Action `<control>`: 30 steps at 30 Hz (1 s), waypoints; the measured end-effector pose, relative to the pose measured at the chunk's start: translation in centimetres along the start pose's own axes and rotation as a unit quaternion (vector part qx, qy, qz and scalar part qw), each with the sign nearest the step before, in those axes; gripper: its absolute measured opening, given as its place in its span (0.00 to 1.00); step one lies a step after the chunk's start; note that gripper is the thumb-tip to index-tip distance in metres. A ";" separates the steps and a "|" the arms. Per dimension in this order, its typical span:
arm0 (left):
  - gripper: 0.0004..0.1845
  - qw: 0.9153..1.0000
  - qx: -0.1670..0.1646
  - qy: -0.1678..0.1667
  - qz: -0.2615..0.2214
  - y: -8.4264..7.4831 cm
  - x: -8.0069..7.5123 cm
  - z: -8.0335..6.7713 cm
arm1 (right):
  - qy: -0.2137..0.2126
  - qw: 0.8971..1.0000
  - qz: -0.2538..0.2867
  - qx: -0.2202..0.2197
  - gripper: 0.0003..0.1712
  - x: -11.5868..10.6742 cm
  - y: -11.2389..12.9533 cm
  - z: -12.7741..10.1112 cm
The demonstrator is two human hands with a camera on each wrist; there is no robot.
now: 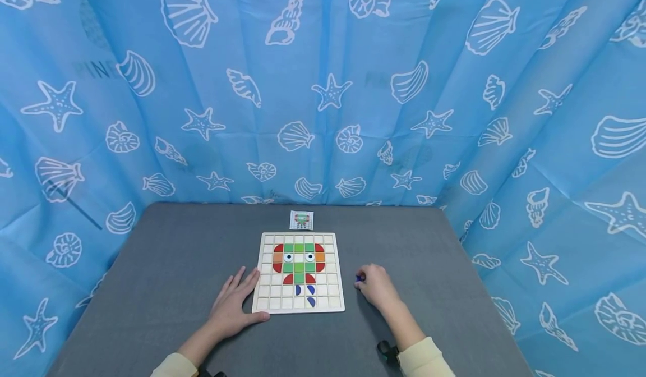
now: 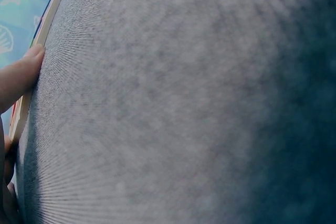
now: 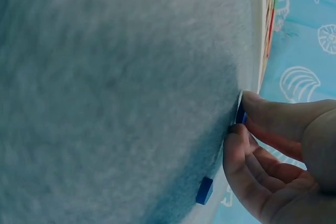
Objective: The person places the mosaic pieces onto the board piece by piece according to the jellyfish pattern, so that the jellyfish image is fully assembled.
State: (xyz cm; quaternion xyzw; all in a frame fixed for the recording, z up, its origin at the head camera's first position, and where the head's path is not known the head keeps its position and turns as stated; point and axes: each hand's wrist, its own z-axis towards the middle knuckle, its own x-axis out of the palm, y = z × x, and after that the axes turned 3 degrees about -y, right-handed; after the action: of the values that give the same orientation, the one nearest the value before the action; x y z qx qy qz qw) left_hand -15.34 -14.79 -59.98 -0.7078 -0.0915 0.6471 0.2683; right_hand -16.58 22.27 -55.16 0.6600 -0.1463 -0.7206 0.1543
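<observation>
A white grid board (image 1: 328, 304) lies on the table, with red, green and orange pieces set out as a figure with two eye pieces. Below the figure sit three blue half-round pieces (image 1: 311, 302). Fingers spread, my left hand (image 1: 232, 307) touches the board's left edge, its thumb at the near left corner. To the right of the board, my right hand (image 1: 375, 286) pinches a small blue piece (image 3: 241, 113) between thumb and fingers, close over the table. Another blue piece (image 3: 205, 190) lies on the cloth beside that hand in the right wrist view.
Behind the board lies a small printed card (image 1: 301, 220) showing a similar coloured figure. Grey cloth (image 1: 192, 242) covers the table. A blue curtain (image 1: 323, 113) with shell and starfish prints hangs along the table's back and sides.
</observation>
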 end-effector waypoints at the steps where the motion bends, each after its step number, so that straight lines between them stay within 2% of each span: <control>1: 0.64 1.000 0.000 0.000 -0.001 0.0 0.0 0.0 | -0.003 1.000 0.003 -0.005 0.08 -0.1 0.1 -0.1; 7: 0.63 1.000 0.004 -0.007 -0.006 -0.1 0.0 -0.1 | -0.019 0.999 0.031 -0.036 0.10 -0.7 1.7 -0.8; 13: 0.64 1.000 0.004 -0.002 0.001 0.1 0.1 0.0 | -0.016 0.996 0.051 -0.071 0.11 -0.6 4.1 -1.8; 21: 0.64 1.000 0.009 -0.010 -0.002 0.1 -0.1 0.1 | 0.031 0.989 0.085 -0.121 0.12 0.5 7.6 -2.7; 30: 0.62 1.000 0.025 -0.014 -0.013 0.2 -0.1 -0.1 | 0.058 0.986 0.082 -0.134 0.11 1.8 9.9 -2.8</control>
State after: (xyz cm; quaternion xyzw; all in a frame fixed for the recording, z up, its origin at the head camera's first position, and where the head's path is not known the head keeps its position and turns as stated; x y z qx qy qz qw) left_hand -15.26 -15.03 -60.00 -0.6905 -0.0877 0.6555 0.2929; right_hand -13.68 12.49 -52.88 0.6594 -0.0925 -0.6794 0.3081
